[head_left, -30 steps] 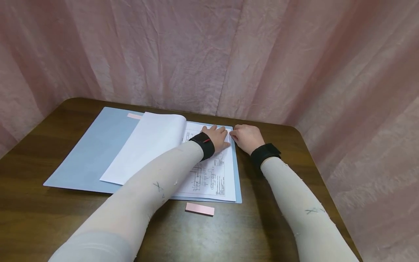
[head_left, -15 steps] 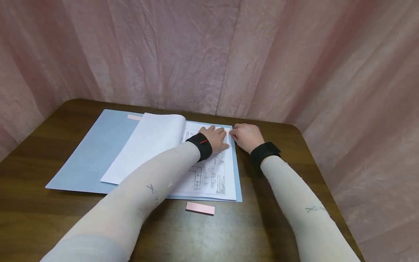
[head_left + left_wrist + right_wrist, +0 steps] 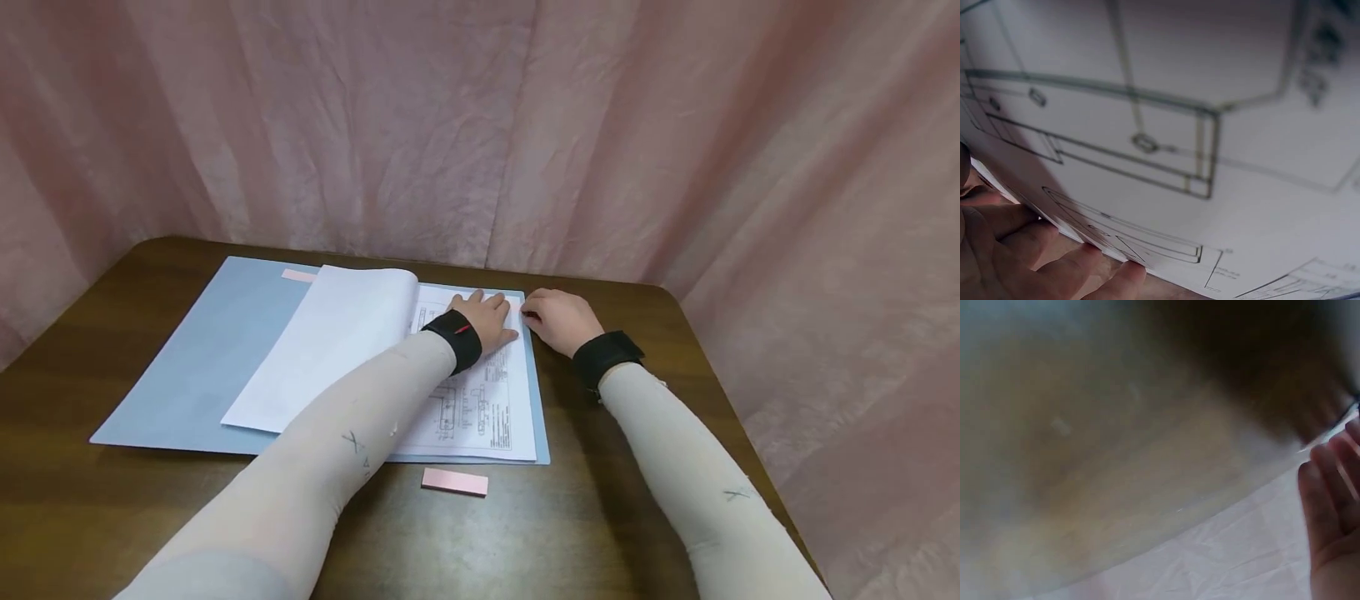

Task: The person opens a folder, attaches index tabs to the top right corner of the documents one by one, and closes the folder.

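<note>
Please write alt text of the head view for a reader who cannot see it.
A person's left hand lies spread on a printed drawing in an open blue folder; the right hand is by the folder's far right corner. White paper is turned leftward; a pink strip lies in front on the wooden table.

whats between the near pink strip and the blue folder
Only bare table, narrowly showing in the head view between the near pink strip and blue folder.
</note>
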{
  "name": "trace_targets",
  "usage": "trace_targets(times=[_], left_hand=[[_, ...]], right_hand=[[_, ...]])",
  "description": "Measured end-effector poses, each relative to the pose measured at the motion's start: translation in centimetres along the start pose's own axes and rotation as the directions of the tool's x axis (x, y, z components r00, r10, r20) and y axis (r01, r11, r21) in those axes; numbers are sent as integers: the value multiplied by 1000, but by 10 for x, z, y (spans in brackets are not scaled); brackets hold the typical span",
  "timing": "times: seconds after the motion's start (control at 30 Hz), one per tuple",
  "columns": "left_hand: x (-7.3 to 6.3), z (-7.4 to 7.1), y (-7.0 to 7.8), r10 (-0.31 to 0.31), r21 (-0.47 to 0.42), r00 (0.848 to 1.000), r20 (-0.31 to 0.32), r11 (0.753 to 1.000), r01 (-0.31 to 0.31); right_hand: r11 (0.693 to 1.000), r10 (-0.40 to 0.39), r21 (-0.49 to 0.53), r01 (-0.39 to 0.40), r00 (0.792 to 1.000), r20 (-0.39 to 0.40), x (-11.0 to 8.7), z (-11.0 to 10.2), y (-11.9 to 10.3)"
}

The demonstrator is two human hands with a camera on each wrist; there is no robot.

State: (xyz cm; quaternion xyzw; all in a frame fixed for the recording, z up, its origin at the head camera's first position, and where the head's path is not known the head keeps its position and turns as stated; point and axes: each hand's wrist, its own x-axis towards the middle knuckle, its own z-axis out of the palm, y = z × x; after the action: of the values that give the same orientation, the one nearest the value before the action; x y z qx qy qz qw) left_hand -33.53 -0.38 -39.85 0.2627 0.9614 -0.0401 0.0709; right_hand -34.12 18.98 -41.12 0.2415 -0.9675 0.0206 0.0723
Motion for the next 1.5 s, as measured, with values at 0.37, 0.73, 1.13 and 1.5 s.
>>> trace_targets(times=[0.37, 0.73, 1.13, 1.5], left_hand=[[14, 6, 1, -1, -22, 999, -33, 1000, 0], [-48, -7, -8, 133, 14, 988, -83, 991, -132], [-112, 19, -12, 230, -35, 950, -211, 970, -242], [-145, 29, -13, 267, -90, 940, -212, 952, -291]], right_hand=[[996, -59, 61, 59, 998, -5, -69, -21, -43], [995, -83, 58, 84, 996, -24, -101, -23, -61], [995, -51, 82, 52, 999, -13, -110, -27, -70], [995, -69, 68, 74, 995, -73, -121, -22, -80]])
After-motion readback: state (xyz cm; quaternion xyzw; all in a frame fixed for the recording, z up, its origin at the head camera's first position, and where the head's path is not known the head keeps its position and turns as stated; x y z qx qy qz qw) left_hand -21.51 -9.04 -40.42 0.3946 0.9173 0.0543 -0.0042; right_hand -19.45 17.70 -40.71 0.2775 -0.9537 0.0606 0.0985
